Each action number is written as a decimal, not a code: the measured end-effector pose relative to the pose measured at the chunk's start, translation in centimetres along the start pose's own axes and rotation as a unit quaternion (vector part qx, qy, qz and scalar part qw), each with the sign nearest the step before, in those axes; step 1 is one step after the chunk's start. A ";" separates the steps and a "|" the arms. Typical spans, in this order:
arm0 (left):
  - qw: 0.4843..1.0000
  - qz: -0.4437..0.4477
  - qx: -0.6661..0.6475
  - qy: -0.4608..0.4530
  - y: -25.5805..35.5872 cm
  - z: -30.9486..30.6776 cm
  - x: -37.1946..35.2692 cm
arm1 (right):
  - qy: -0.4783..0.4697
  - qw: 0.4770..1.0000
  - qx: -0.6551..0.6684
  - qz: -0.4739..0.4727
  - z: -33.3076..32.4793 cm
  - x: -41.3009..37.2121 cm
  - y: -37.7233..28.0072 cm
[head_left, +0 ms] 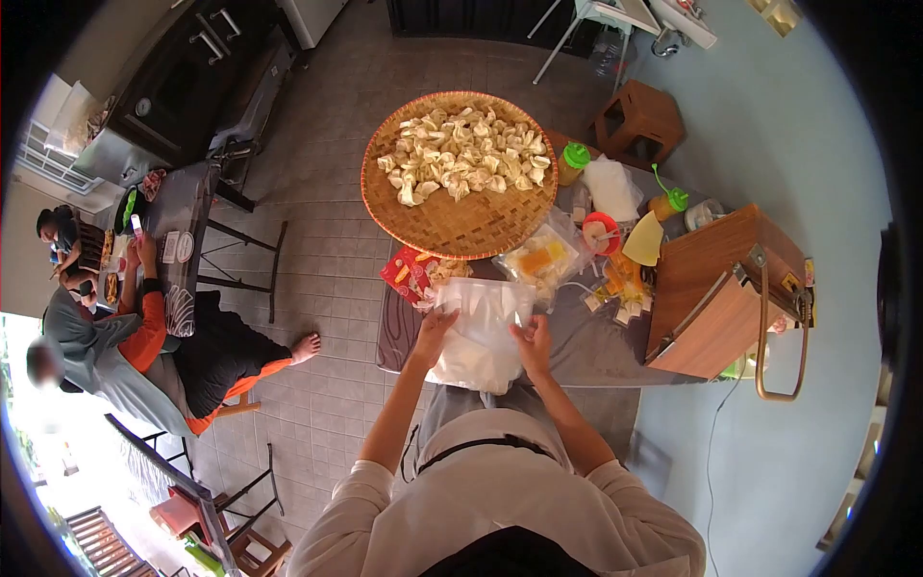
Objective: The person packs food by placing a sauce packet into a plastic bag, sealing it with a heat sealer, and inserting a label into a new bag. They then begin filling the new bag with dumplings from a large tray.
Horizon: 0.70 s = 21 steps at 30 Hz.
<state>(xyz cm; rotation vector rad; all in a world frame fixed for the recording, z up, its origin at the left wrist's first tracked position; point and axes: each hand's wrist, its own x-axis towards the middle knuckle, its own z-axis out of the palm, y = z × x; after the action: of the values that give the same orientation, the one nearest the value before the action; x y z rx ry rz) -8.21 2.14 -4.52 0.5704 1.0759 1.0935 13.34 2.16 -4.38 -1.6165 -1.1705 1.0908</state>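
Between my two hands, close to my lap, is a clear plastic bag (pixel 478 332) with something whitish showing through its lower part. My left hand (pixel 436 337) is closed on the bag's left side, and my right hand (pixel 532 346) pinches its right side. Just beyond the bag lie a red patterned packet (pixel 411 273) and another clear bag (pixel 546 252) with yellow-orange contents. Farther out sits a round woven bamboo tray (pixel 423 226) that bears many pale, folded dumpling-like pieces (pixel 461 154).
Green-capped bottles (pixel 575 159), a red cup (pixel 601 233) and a wooden case (pixel 716 298) with a metal handle stand to the right. At the left, another person (pixel 144 337) sits at a dark table (pixel 183 207). A brown stool (pixel 639 120) stands at the far right.
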 end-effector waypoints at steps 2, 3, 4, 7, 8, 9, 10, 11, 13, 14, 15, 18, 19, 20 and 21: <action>0.999 0.007 -0.031 -0.011 1.3 0.8 -0.7 | 0.003 1.000 -0.024 0.000 -0.3 -0.5 -2.3; 0.998 0.015 -0.062 -0.021 1.5 1.0 -0.8 | 0.006 1.000 -0.024 0.001 -0.2 -0.4 -1.8; 0.998 0.013 -0.061 -0.023 1.2 0.9 -0.6 | 0.035 0.996 -0.063 -0.045 -0.1 -0.3 -1.2; 0.998 -0.010 -0.058 -0.005 1.1 0.7 -0.4 | 0.040 0.998 -0.036 -0.033 -0.1 -0.1 -0.2; 0.998 -0.006 -0.055 -0.012 1.1 0.6 -0.4 | 0.014 0.999 0.031 0.024 -0.1 -0.1 0.0; 0.999 -0.002 -0.051 -0.018 0.7 0.2 -0.2 | 0.016 0.999 0.031 0.025 0.0 -0.1 0.0; 0.999 -0.004 -0.050 -0.019 0.2 -0.4 0.0 | 0.037 0.997 0.073 0.001 0.1 -0.1 0.0; 0.999 -0.003 -0.031 -0.032 -0.1 -0.9 0.4 | 0.058 0.991 0.114 -0.024 0.1 -0.2 0.0; 0.999 0.001 -0.011 -0.047 0.4 -1.0 0.6 | 0.045 0.995 0.094 -0.012 -0.4 -0.2 0.6; 0.999 -0.009 -0.015 -0.043 0.6 -0.9 0.6 | 0.029 0.997 0.073 0.001 -0.6 -0.2 0.9; 0.999 -0.019 -0.019 -0.038 0.9 -0.7 0.4 | 0.030 0.997 0.073 0.000 -0.5 -0.3 0.8; 0.998 0.049 0.032 -0.031 1.2 0.2 0.1 | -0.014 0.993 0.111 0.032 -0.4 -0.6 0.5; 0.998 0.049 0.032 -0.033 0.3 -0.4 0.6 | 0.038 0.994 0.100 0.022 -0.1 -0.8 0.6; 0.998 0.036 0.046 -0.025 -0.6 -1.0 1.1 | 0.091 0.992 0.088 0.012 0.0 -0.9 0.7; 0.998 0.023 0.060 -0.019 -0.8 -1.2 1.4 | 0.095 0.991 0.088 0.012 -0.4 -0.8 0.6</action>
<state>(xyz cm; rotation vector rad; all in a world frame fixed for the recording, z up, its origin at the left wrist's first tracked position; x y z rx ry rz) -8.89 2.93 -6.18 0.7102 1.1054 1.0587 13.75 1.17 -4.64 -1.5616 -0.9067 1.0015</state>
